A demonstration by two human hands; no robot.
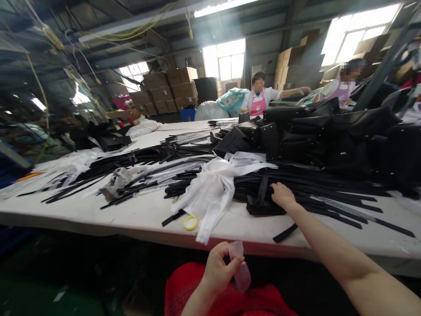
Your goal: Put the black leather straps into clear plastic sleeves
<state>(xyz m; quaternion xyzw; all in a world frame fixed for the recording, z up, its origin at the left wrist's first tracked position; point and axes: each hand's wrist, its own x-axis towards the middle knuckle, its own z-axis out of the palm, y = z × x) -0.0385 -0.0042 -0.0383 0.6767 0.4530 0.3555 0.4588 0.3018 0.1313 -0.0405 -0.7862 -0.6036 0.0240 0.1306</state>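
Note:
My left hand (219,268) is closed in a pinch on a small translucent plastic strip (241,277), held in front of the table edge above my red clothing. Over the table, my right hand (283,195) has its fingers curled against a pile of long black straps (312,184), beside a black looped piece (262,188). Whatever sits between those fingertips is hidden. Left of that hand, a crumpled white plastic bag (213,184) lies across the straps. A yellow tape roll (190,222) rests near the front edge, close to a short black strap end (173,217).
Black bags (329,136) are heaped at the right and back of the white table (138,219). More strap bundles (171,151) and plastic wrap (75,162) cover the left side. Across the table are a person in a pink apron (258,104) and another person (344,90). Cardboard boxes (161,94) stand behind.

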